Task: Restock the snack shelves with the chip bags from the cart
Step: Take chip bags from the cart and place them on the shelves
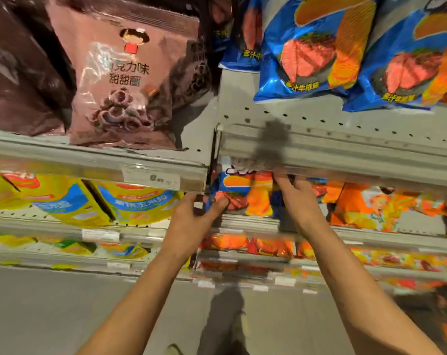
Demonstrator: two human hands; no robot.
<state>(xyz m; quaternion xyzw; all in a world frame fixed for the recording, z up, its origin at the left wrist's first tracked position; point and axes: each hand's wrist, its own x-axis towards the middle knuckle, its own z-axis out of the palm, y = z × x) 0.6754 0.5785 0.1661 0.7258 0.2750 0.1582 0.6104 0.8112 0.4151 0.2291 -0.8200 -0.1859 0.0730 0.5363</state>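
Note:
A blue and orange chip bag (245, 193) stands on the second shelf (250, 221), just under the upper shelf's front rail (345, 152). My left hand (191, 221) grips its lower left corner, thumb over the front. At the bag's upper right edge my right hand (297, 201) holds it, fingers curled behind, their tips hidden under the rail. More blue bags of the same kind (319, 47) lie on the upper shelf. No cart is in view.
Pink-brown snack bags (120, 80) fill the upper left shelf. Yellow bags (140, 203) sit left of my hands, orange bags (365, 211) to the right. Lower shelves (242, 254) hold more orange packs. Grey floor (63, 316) lies below.

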